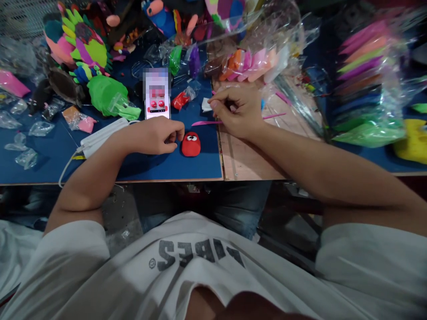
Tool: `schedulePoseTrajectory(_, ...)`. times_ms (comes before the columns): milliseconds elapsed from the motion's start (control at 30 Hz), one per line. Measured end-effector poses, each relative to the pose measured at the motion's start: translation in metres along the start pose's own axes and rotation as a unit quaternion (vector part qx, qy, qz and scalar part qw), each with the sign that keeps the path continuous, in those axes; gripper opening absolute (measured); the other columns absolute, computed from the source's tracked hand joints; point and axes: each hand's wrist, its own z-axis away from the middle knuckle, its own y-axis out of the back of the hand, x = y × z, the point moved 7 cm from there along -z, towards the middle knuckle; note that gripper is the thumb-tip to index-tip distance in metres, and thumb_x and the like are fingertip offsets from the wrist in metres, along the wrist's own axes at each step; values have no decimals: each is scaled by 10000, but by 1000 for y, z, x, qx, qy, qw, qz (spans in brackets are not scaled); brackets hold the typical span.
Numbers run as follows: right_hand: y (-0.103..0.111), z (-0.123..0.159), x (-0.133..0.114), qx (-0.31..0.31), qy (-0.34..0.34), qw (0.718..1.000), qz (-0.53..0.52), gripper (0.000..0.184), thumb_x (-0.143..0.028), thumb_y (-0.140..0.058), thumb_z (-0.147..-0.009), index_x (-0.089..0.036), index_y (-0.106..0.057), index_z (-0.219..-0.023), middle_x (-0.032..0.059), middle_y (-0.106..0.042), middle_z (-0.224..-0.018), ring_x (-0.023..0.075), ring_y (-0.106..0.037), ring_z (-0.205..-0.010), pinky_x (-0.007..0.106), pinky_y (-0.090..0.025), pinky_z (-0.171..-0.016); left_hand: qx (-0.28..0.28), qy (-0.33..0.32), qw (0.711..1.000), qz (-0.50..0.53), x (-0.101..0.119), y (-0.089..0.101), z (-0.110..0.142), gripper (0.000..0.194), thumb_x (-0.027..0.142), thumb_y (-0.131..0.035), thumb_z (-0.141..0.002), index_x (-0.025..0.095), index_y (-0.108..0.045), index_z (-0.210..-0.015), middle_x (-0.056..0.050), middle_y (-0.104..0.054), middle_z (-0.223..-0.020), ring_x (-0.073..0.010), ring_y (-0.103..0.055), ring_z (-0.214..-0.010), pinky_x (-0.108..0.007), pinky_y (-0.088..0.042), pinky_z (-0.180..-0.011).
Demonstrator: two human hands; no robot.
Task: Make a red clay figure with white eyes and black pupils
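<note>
A small red clay figure (191, 146) with white eyes and black pupils lies on the blue table top. Beside it, on its left, my left hand (160, 136) rests with the fingers loosely curled and nothing visible in them. My right hand (237, 110) hovers over the join of blue and wooden surfaces, thumb and forefinger pinched together; anything between them is too small to make out. A white scrap (206, 105) shows near those fingertips. Under the right hand runs a thin pink modelling tool (204, 123). Just behind my left hand stands a lit phone (157, 106).
A white power bank (100, 133) with a cable lies left of the phone. Red clay in plastic (180, 101) sits behind the figure. Clay models, including a green piece (107, 95), crowd the back left. Bagged coloured clay (370, 84) is stacked at the right.
</note>
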Motion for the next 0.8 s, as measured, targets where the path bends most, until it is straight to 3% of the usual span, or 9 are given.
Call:
schedulePoseTrajectory(200, -3, -3, 3, -29, 14, 999, 30, 500, -781, -746, -1094, -316, -850, -943, 61, -851, -848, 258, -732, -720, 445, -591, -676, 76, -27, 996, 26, 0, 6, 0, 256, 324, -725, -936, 222, -819, -1151, -40, -864, -981, -189, -795, -873, -301, -549, -839)
schedulePoseTrajectory(400, -3, -7, 15, -21, 10, 998, 63, 357, -650, -759, -1115, -320, -858, -1021, 80, -879, -950, 281, -751, -768, 481, -653, -739, 230, -3, 973, -4, -10, 14, -1, 173, 284, -689, -951, 233, -813, -1060, -34, -842, -937, -215, -783, -875, -357, -585, -870)
schedulePoseTrajectory(567, -11, -2, 13, -25, 46, 988, 146, 337, -615, -701, -1147, -315, -855, -1144, 130, -871, -1099, 320, -781, -890, 527, -671, -847, 327, 21, 943, -50, -18, 18, -3, 203, 247, -664, -976, 267, -835, -1084, -82, -869, -1064, -265, -790, -978, -420, -605, -947)
schedulePoseTrajectory(667, -22, -2, 9, -28, 52, 977, 206, 384, -591, -655, -1172, -263, -850, -1206, 151, -869, -1155, 332, -786, -958, 531, -654, -903, 344, 2, 937, -67, -11, 9, -9, 270, 214, -628, -968, 243, -861, -1099, -84, -883, -1075, -261, -803, -984, -415, -597, -949)
schedulePoseTrajectory(800, -34, -25, 19, -41, -37, 970, 236, 330, -566, -767, -1125, -244, -830, -1165, 86, -831, -897, 290, -714, -816, 512, -625, -874, 332, 12, 943, -27, -2, -6, -16, 274, 215, -615, -958, 214, -879, -1032, -51, -862, -910, -219, -767, -817, -378, -534, -799)
